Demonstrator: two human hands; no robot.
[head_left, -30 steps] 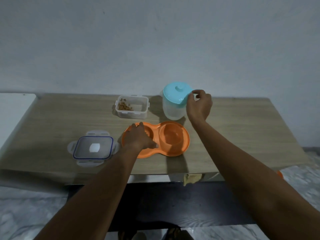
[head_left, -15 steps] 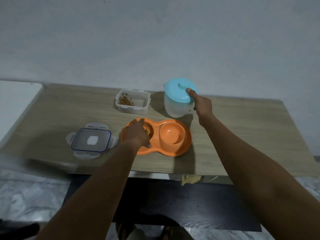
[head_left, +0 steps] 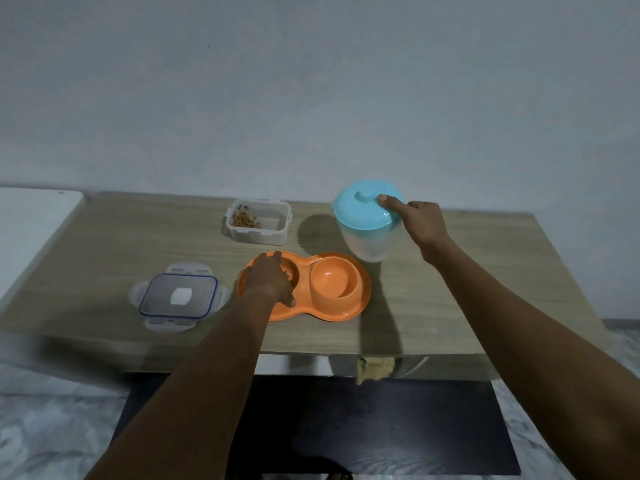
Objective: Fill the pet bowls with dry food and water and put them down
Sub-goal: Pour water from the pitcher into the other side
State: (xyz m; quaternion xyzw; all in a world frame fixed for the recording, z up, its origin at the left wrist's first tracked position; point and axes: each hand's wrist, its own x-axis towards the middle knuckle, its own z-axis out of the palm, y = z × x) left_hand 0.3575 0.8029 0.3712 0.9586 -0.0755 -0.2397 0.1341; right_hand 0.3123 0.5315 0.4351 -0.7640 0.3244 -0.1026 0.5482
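An orange double pet bowl (head_left: 341,289) lies on the wooden table (head_left: 450,299). My left hand (head_left: 268,280) rests over its left cup, where some dry food shows by my fingers; the right cup looks empty. My right hand (head_left: 420,221) grips the side of a clear water jug (head_left: 369,242), its thumb pressed on the turquoise lid (head_left: 363,211). The jug stands just behind the bowl's right cup. A clear food container (head_left: 258,221) with some kibble inside sits open at the back.
The container's blue-rimmed lid (head_left: 178,296) lies left of the bowl. A white surface (head_left: 31,223) adjoins the table's left end. A wall stands right behind the table. Below the front edge are a dark panel (head_left: 381,424) and marble floor.
My right hand has shifted from pinching near the jug's lid edge to gripping its side with the thumb on the lid. My left hand has slid further over the left cup.
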